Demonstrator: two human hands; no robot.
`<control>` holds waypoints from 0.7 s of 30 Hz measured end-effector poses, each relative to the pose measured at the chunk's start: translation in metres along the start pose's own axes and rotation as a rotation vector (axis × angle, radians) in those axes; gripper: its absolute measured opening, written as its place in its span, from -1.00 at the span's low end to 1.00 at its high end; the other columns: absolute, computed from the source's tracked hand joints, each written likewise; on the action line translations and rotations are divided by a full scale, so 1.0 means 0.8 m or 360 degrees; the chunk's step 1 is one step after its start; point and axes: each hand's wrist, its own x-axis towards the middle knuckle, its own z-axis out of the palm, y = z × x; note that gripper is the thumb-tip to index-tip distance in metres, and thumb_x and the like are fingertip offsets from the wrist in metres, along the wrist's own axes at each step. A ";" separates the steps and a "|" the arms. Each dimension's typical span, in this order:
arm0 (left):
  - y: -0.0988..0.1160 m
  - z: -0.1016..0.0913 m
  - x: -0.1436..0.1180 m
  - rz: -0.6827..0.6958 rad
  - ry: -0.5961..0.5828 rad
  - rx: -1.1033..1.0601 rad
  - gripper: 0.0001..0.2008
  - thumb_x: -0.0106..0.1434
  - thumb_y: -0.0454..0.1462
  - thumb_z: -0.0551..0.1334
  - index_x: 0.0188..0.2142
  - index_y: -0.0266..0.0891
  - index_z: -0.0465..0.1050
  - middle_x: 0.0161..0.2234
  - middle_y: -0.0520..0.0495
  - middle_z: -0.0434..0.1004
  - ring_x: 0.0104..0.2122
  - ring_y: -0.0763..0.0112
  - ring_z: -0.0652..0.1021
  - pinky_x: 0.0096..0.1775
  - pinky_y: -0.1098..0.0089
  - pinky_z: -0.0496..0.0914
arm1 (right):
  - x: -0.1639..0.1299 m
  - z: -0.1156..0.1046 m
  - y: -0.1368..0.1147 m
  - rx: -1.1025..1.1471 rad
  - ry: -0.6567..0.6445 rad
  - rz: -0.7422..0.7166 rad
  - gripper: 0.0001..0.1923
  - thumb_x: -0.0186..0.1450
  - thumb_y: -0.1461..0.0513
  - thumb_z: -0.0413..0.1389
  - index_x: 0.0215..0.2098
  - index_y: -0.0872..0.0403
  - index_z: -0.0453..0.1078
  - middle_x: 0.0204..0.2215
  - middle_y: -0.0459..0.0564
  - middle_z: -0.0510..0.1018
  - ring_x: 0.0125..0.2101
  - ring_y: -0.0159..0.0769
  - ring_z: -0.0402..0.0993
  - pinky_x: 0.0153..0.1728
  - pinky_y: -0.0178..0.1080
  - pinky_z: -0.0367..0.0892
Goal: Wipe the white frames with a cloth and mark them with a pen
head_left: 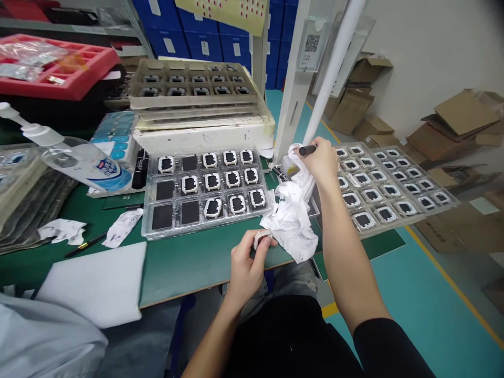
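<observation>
At the near edge of the green mat [197, 262], the left hand [246, 265] is pinching a small white part [262, 237] between thumb and fingers, closed on it. The part is lying roughly level, its long axis running left to right, its right end touching the white cloth [293, 220]; much of it is hidden by the fingers. The right hand [321, 160] is reaching farther out, closed around the top of the cloth and a black pen [307, 150], which is pointing left, its long axis running left to right. The cloth is hanging down from that hand in crumpled folds towards the part.

Just left of the cloth, a clear tray [205, 189] is sitting on the mat, holding rows of white-framed parts and several bare black pockets. To the right, a second tray [389, 181] of the same parts is jutting out past the table edge. Farther back, beige trays [192, 84] are stacked on a white block. A clear pump bottle [76, 157] is lying tilted at far left, with a red tray [51, 65] behind it. A white foam sheet [98, 286] is resting near left.

Blue bins are lining the far wall; cardboard boxes [452, 123] are piled on the teal floor at right.
</observation>
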 end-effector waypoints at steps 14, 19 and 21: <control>-0.004 -0.002 -0.002 -0.0012 -0.0001 -0.0041 -0.82 0.64 -0.16 0.28 -0.09 -0.11 0.64 -0.20 -0.02 0.74 -0.18 0.30 0.66 -0.06 0.35 0.45 | -0.005 -0.003 -0.004 -0.0062 -0.0065 0.0028 -0.70 0.32 -0.06 0.34 -0.16 -0.12 0.44 -0.05 0.17 0.71 -0.02 0.20 0.62 -0.07 0.03 0.50; -0.002 -0.003 -0.002 -0.0024 -0.0006 -0.0015 -0.81 0.63 -0.15 0.29 -0.10 -0.13 0.64 -0.20 -0.02 0.74 -0.17 0.31 0.67 -0.07 0.35 0.45 | -0.004 -0.005 -0.005 -0.0051 -0.0068 0.0016 -0.70 0.32 -0.05 0.34 -0.11 -0.11 0.49 -0.01 0.21 0.72 0.03 0.26 0.64 -0.04 0.07 0.51; -0.002 -0.004 -0.003 -0.0021 -0.0004 0.0002 -0.81 0.63 -0.15 0.29 -0.11 -0.13 0.65 -0.20 -0.01 0.73 -0.18 0.32 0.66 -0.07 0.36 0.44 | -0.007 -0.006 -0.006 -0.0055 -0.0073 0.0012 -0.72 0.33 -0.02 0.33 -0.09 -0.11 0.50 0.02 0.20 0.73 0.06 0.27 0.64 -0.03 0.07 0.51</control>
